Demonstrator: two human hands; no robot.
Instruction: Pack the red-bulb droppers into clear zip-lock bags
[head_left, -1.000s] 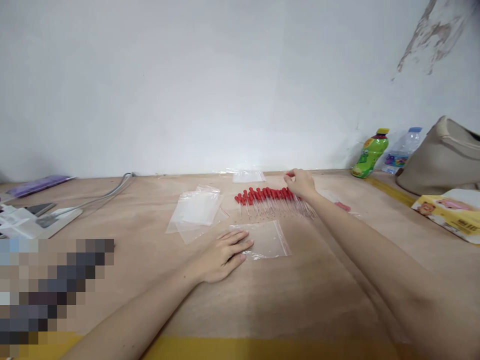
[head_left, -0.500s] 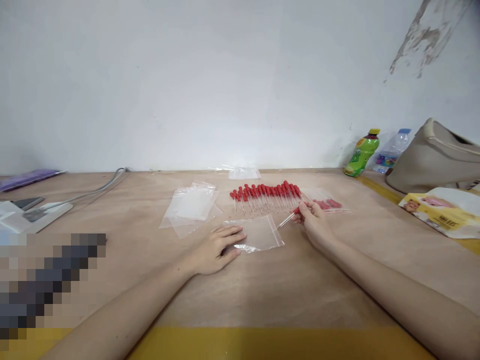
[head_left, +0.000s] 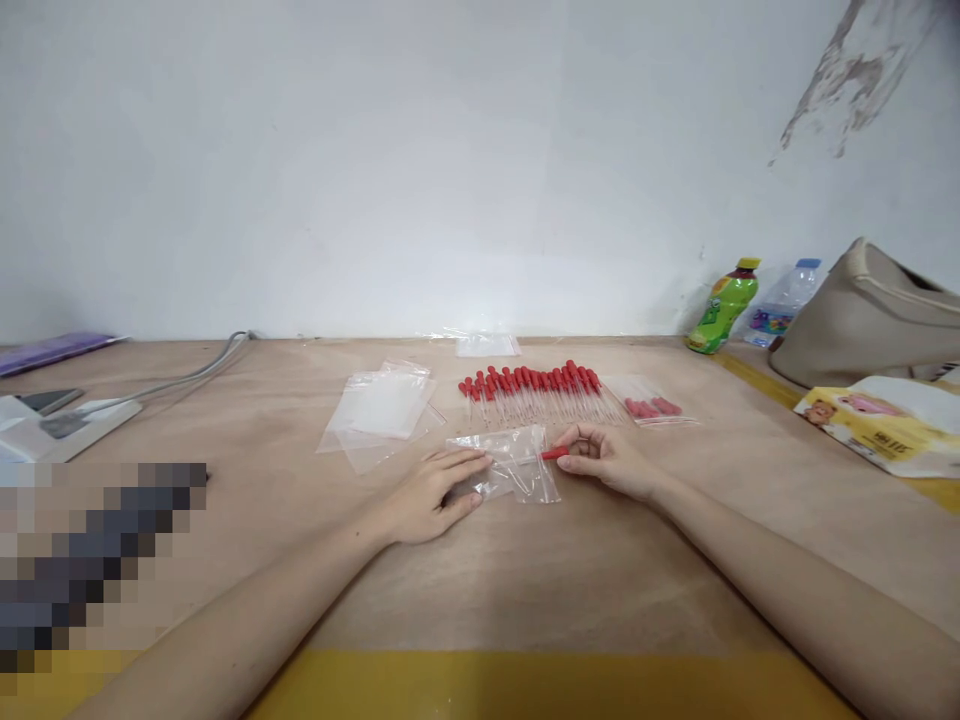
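In front of me a clear zip bag (head_left: 504,484) lies on the table. My left hand (head_left: 435,495) rests over its left side, fingers stretched out flat, pressing it down. At the bag's right, open end my right hand (head_left: 611,462) pinches a dropper by its red rubber bulb (head_left: 555,453). The dropper's thin clear tube is inside the bag; its tip is hard to make out. Just beyond lies a row of several similar red-bulbed droppers (head_left: 532,385), side by side. To their right sits a zip bag with red-bulbed droppers (head_left: 652,408) inside.
Several loose zip bags (head_left: 382,405) are spread at left, with another bag (head_left: 487,345) by the wall. A green-labelled bottle (head_left: 724,308), a water bottle (head_left: 780,312), a beige bag (head_left: 862,320) and a yellow-white packet (head_left: 885,425) stand or lie at right. A grey cable (head_left: 187,378) crosses the left.
My right hand has moved left, bringing the dropper's tube into the zip bag, so mostly its red bulb sticks out. The bag's mouth has lifted and creased. My left hand has stayed put.
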